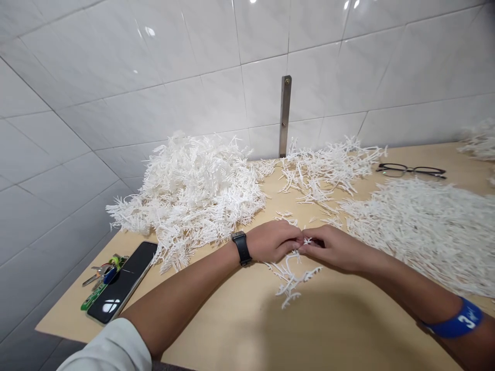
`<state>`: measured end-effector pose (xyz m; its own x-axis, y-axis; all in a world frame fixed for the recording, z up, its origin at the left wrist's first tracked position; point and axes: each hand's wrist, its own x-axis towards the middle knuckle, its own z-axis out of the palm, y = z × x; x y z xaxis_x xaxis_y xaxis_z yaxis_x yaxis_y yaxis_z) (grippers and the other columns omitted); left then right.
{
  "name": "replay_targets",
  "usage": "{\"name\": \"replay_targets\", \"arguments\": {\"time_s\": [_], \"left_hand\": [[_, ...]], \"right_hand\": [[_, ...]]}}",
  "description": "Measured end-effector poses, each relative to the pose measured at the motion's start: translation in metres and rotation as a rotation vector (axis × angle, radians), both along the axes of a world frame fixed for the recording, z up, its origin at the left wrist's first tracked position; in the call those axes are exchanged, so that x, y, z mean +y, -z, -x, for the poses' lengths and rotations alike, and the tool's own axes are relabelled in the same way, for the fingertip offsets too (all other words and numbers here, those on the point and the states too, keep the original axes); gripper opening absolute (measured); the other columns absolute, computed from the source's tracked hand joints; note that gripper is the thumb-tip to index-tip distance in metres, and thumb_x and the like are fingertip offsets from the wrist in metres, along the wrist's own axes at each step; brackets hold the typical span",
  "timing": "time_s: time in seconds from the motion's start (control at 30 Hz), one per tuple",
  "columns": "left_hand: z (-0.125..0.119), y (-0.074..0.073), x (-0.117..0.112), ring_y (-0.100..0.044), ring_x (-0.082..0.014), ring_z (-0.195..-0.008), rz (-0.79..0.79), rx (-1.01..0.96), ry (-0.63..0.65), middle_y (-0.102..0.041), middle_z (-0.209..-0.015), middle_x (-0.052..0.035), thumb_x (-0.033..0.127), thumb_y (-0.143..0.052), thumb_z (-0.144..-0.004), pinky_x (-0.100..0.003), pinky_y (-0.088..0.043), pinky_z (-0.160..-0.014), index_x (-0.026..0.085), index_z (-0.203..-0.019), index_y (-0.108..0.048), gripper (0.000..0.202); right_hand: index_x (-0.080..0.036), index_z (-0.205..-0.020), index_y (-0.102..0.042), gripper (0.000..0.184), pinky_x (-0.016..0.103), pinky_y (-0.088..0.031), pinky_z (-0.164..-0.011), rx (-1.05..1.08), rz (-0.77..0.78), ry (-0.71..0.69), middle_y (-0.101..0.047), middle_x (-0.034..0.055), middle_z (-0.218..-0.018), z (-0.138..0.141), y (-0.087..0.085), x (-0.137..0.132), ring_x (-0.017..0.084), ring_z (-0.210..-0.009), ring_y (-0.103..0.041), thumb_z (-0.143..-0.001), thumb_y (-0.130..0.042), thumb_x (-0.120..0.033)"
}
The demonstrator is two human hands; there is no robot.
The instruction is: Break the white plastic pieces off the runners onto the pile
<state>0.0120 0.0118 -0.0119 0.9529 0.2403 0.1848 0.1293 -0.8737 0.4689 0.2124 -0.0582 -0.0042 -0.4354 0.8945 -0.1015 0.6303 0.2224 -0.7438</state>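
My left hand (273, 241) and my right hand (335, 248) meet fingertip to fingertip over the middle of the table. Both are closed in a pinch around a thin white branched plastic piece (291, 283), whose twigs hang below my left fingers. A small white tip (307, 240) shows between my right thumb and forefinger. Loose white bits lie just behind the hands. To the left rises a large heap of white branched pieces (201, 190); a smaller pile of them (332, 165) sits behind my hands. On the right spreads a broad layer of short white single strips (425, 226).
Black-framed glasses (412, 170) lie at the back right. A phone (126, 281) and a bunch of keys (101, 275) rest near the table's left edge. A metal bar (285, 116) stands against the tiled wall (209, 46). More white pieces (479, 141) are at the far right.
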Motion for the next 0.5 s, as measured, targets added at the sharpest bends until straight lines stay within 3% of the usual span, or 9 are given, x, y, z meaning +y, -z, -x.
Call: {"name": "replay_targets", "arguments": {"time_s": [0.13, 0.23, 0.37, 0.5], "left_hand": [[-0.0002, 0.0025, -0.0003, -0.056, -0.0188, -0.081, 0.01, 0.001, 0.026, -0.066, -0.086, -0.0061, 0.024, -0.042, -0.097, -0.031, -0.042, -0.081, 0.02, -0.088, -0.053, 0.015], [0.0, 0.0065, -0.0007, -0.055, -0.0189, -0.081, 0.071, -0.017, 0.017, -0.064, -0.085, -0.0065, 0.028, -0.038, -0.098, -0.031, -0.042, -0.081, 0.02, -0.087, -0.053, 0.02], [0.0007, 0.0092, -0.0016, -0.05, -0.0172, -0.077, 0.241, -0.035, -0.026, -0.059, -0.081, -0.0042, 0.038, -0.033, -0.1, -0.03, -0.042, -0.08, 0.019, -0.085, -0.051, 0.03], [0.0043, 0.0073, 0.0013, -0.048, -0.0154, -0.075, 0.473, -0.128, -0.137, -0.054, -0.079, -0.002, 0.053, -0.036, -0.097, -0.029, -0.042, -0.075, 0.018, -0.088, -0.05, 0.038]], "right_hand": [[-0.018, -0.085, -0.067, 0.03, 0.025, -0.032, -0.057, 0.028, 0.019, -0.086, -0.053, -0.0012, -0.067, -0.0048, -0.0025, 0.0005, 0.013, -0.062, -0.042, -0.091, -0.051, -0.043], [-0.018, -0.08, -0.064, 0.031, 0.025, -0.03, -0.056, 0.04, 0.042, -0.12, -0.046, -0.0027, -0.065, -0.0074, -0.0017, 0.0018, 0.012, -0.061, -0.038, -0.092, -0.049, -0.042], [-0.019, -0.067, -0.05, 0.027, 0.026, -0.025, -0.054, 0.072, 0.064, -0.097, -0.036, -0.0048, -0.061, -0.0062, 0.0023, 0.0029, 0.011, -0.057, -0.031, -0.089, -0.048, -0.034], [-0.02, -0.062, -0.041, 0.027, 0.026, -0.027, -0.054, 0.134, -0.023, -0.012, -0.035, -0.0045, -0.06, -0.0065, 0.0019, 0.0027, 0.011, -0.058, -0.032, -0.084, -0.05, -0.032]]}}
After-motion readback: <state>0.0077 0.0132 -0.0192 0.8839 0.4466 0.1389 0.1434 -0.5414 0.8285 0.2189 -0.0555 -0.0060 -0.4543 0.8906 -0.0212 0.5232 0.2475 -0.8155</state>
